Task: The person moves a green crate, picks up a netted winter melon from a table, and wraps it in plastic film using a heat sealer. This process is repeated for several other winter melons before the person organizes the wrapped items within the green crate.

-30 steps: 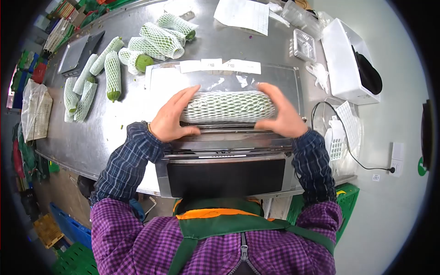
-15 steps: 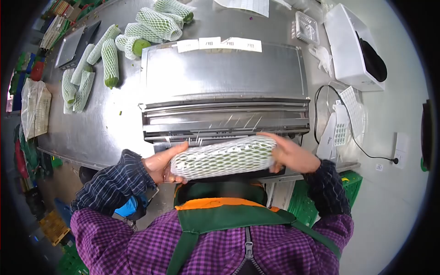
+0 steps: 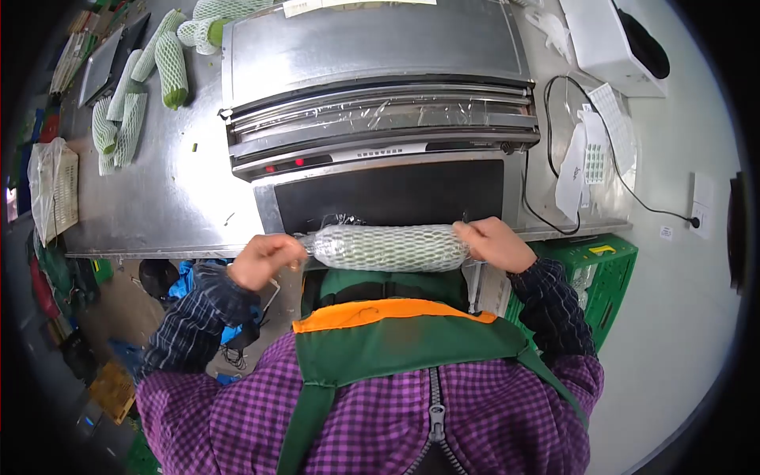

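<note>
A long green zucchini-like vegetable [image 3: 388, 248] lies sideways in front of my apron, in a white foam net with clear plastic film around it. At its left end, my left hand [image 3: 269, 260] is closed with the fingers pinching the gathered film. My right hand [image 3: 500, 244] grips the right end, thumb on top, the other fingers mostly hidden. Just beyond is a metal film-sealing machine [image 3: 380, 119] with a black plate [image 3: 388, 194] along its front. Loose scraps of film cling near both ends of the plate.
Several more netted vegetables [image 3: 170, 71] rest at the left on the metal table [image 3: 202, 198]. A white basket [image 3: 67, 190] stands at the left edge. A black cable [image 3: 546, 150] runs right to a wall socket. Green crates [image 3: 606, 285] stand below right; a white bin [image 3: 606, 47] sits at upper right.
My view has shifted nearer the table's front edge, so the machine appears higher. The wrapped vegetable has turned level, and my left hand has moved from its body to the film at its left end.
</note>
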The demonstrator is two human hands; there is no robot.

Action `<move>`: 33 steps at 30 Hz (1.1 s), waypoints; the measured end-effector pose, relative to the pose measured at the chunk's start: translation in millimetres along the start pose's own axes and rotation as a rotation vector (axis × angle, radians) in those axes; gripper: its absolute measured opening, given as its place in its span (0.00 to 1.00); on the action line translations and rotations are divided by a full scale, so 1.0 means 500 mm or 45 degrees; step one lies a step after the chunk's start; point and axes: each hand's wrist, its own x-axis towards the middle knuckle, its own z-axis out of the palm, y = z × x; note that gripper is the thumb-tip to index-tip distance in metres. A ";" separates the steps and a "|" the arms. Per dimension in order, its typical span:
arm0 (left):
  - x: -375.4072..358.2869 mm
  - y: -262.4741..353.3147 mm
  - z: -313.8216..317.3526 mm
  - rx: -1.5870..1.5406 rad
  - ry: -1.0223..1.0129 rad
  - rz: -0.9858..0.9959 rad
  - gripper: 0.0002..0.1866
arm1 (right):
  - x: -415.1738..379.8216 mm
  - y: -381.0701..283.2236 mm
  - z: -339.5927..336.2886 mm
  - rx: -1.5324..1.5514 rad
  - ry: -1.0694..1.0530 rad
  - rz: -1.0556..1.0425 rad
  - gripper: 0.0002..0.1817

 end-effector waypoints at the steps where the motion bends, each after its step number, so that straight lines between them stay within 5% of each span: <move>1: -0.007 -0.026 -0.017 -0.270 0.101 -0.064 0.14 | 0.002 0.027 0.007 0.270 0.043 0.078 0.24; 8: 0.034 -0.203 0.061 -0.956 0.244 -0.277 0.09 | 0.076 0.217 0.217 1.206 0.042 0.327 0.15; 10: 0.084 -0.254 0.103 -0.824 0.272 0.088 0.09 | 0.107 0.186 0.265 1.587 0.289 0.227 0.12; 11: 0.094 -0.252 0.116 -0.816 0.260 0.097 0.09 | 0.106 0.180 0.269 1.591 0.304 0.219 0.12; 13: 0.100 -0.242 0.137 -0.613 0.400 0.143 0.14 | 0.099 0.173 0.282 0.788 0.399 -0.223 0.14; 14: 0.093 -0.256 0.113 -0.210 0.295 0.189 0.18 | 0.100 0.170 0.289 0.523 0.460 -0.352 0.15; 15: 0.088 -0.275 0.129 -0.493 0.360 0.246 0.18 | 0.108 0.170 0.298 1.217 0.237 -0.340 0.15; 16: 0.069 -0.246 0.157 -0.780 0.403 0.278 0.19 | 0.095 0.164 0.298 1.472 0.063 -0.329 0.14; 17: 0.054 -0.228 0.165 -1.000 0.398 0.183 0.17 | 0.083 0.158 0.297 1.718 -0.109 -0.283 0.13; 18: 0.058 -0.199 0.172 -1.211 0.388 0.075 0.17 | 0.063 0.141 0.275 1.525 -0.202 -0.231 0.12; 19: 0.074 -0.147 0.196 -1.169 0.301 0.053 0.17 | 0.052 0.135 0.277 1.254 -0.066 -0.752 0.06; 21: 0.104 -0.025 0.269 -0.955 -0.209 0.580 0.22 | 0.008 0.106 0.238 1.291 -0.306 -1.028 0.13; 22: 0.112 0.034 0.304 -0.852 -0.466 0.836 0.31 | -0.033 0.088 0.203 1.665 -0.704 -0.822 0.17; 23: 0.116 0.089 0.335 -0.674 -0.520 0.896 0.32 | -0.058 0.103 0.193 1.690 -0.623 -0.846 0.17; 24: 0.120 0.118 0.379 -0.459 -0.241 1.060 0.29 | -0.082 0.121 0.186 1.715 -0.630 -0.815 0.19; 25: 0.109 0.166 0.439 -0.814 0.055 0.852 0.27 | -0.085 0.128 0.186 1.739 -0.637 -0.772 0.21; 27: 0.079 0.198 0.514 -1.341 -0.016 0.608 0.23 | -0.108 0.174 0.191 1.755 -0.530 -0.865 0.20; 28: 0.107 0.161 0.494 -1.347 -0.767 0.764 0.26 | -0.133 0.192 0.191 1.732 -0.363 -0.848 0.21; 29: 0.134 0.138 0.507 -1.253 -0.972 0.902 0.28 | -0.166 0.216 0.195 1.754 -0.307 -0.873 0.21; 31: 0.135 0.121 0.526 -1.202 -1.035 0.913 0.34 | -0.237 0.266 0.207 2.238 -0.177 -1.118 0.19; 33: 0.119 0.069 0.491 -1.227 -0.803 0.778 0.38 | -0.279 0.288 0.240 2.482 0.101 -1.367 0.20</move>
